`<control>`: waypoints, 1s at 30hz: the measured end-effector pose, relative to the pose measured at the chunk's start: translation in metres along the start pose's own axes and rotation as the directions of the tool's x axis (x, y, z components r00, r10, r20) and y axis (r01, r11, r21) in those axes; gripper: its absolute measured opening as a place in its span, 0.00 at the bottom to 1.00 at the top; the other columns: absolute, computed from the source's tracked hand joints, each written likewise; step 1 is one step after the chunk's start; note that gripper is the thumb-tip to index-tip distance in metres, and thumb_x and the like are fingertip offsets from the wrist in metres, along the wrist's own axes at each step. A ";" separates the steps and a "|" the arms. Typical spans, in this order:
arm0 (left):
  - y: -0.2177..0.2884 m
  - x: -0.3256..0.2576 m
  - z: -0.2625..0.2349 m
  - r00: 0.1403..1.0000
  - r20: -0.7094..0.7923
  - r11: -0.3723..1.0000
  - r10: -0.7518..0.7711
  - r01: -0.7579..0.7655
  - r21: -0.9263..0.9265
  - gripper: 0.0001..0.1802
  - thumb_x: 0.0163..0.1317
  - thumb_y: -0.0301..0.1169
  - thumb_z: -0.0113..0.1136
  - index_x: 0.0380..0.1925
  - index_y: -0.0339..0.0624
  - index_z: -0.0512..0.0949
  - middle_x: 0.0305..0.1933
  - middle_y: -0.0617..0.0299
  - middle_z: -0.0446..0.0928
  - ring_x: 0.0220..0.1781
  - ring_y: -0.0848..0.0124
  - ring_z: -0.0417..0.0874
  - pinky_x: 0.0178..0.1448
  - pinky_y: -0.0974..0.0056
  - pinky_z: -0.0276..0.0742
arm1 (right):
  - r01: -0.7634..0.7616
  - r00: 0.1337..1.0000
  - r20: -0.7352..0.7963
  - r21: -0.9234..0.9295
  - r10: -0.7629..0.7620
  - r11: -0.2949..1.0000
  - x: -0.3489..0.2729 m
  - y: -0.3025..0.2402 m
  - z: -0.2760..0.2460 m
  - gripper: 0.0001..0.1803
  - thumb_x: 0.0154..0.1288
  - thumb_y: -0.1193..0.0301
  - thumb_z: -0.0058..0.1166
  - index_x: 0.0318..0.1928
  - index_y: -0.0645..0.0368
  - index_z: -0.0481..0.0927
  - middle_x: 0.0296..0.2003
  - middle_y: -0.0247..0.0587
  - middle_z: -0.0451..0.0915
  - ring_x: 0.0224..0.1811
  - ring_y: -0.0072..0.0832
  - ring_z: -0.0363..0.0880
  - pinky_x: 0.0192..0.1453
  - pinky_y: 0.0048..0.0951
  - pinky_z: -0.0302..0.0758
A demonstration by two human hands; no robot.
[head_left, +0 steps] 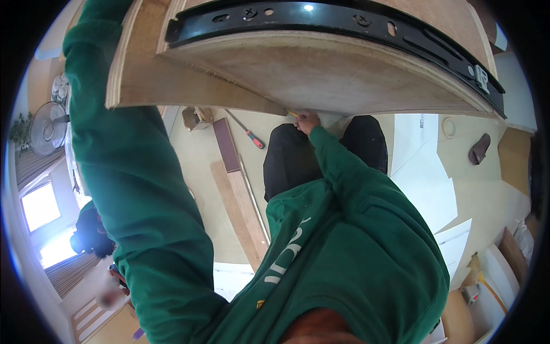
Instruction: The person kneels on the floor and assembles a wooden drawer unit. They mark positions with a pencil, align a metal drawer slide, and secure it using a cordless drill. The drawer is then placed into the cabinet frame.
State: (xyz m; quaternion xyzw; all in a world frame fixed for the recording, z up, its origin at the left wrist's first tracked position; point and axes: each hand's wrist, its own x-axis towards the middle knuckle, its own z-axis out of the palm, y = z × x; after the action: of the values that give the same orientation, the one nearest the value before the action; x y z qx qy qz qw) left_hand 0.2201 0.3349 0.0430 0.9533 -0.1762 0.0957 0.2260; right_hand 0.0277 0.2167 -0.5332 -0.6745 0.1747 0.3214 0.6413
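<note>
Plywood drawer box [321,74] w/ black slide rail [344,20] was held overhead. R hand [307,121] was closed on a yellow pencil [293,113] at the box's lower edge. L hand was hidden behind the box; grip can't be told. Screwdriver [246,129] lay on the floor below the box.

No labels, signs or screens are showing anywhere in the view. Only one thing is looking at all like a package: a small brown, box-like shape [193,117] is lying on the pale floor [200,155], just below the lower edge of the wooden panel [321,74] and near a red-handled screwdriver [247,131]. It is appearing open at the top, but it is too small and too blurred to tell whether it is really a carton.
</note>
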 end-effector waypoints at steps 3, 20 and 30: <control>-0.004 0.010 0.006 0.999 0.028 1.000 0.017 -0.017 0.017 0.19 0.70 0.40 0.56 0.46 0.34 0.82 0.43 0.57 0.83 0.44 0.71 0.82 0.48 0.65 0.76 | -0.011 0.993 0.114 0.312 -0.026 0.950 -0.080 -0.074 -0.035 0.16 0.73 0.70 0.46 0.51 0.71 0.78 0.41 0.50 0.83 0.36 0.29 0.85 0.43 0.28 0.83; -0.009 0.006 0.010 0.991 -0.132 0.982 -0.023 0.047 0.185 0.26 0.65 0.47 0.58 0.48 0.33 0.81 0.47 0.55 0.82 0.48 0.70 0.80 0.54 0.63 0.73 | 0.234 0.927 -0.213 -0.318 -0.310 0.919 -0.025 0.010 -0.021 0.13 0.65 0.67 0.50 0.41 0.60 0.83 0.40 0.55 0.82 0.44 0.53 0.80 0.51 0.47 0.76; 0.022 -0.008 0.005 0.975 0.109 0.968 -0.194 0.172 0.184 0.24 0.68 0.46 0.54 0.50 0.36 0.81 0.50 0.50 0.82 0.53 0.60 0.82 0.59 0.60 0.73 | 0.215 0.956 -0.138 -0.270 -0.259 0.938 -0.038 -0.038 0.014 0.15 0.64 0.64 0.51 0.41 0.62 0.84 0.40 0.55 0.84 0.44 0.49 0.83 0.51 0.42 0.78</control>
State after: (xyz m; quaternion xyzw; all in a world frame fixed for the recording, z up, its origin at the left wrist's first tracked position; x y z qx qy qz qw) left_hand 0.2049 0.3167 0.0454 0.9856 -0.0924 0.0290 0.1384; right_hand 0.0210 0.2278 -0.4793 -0.7917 0.1040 0.2021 0.5670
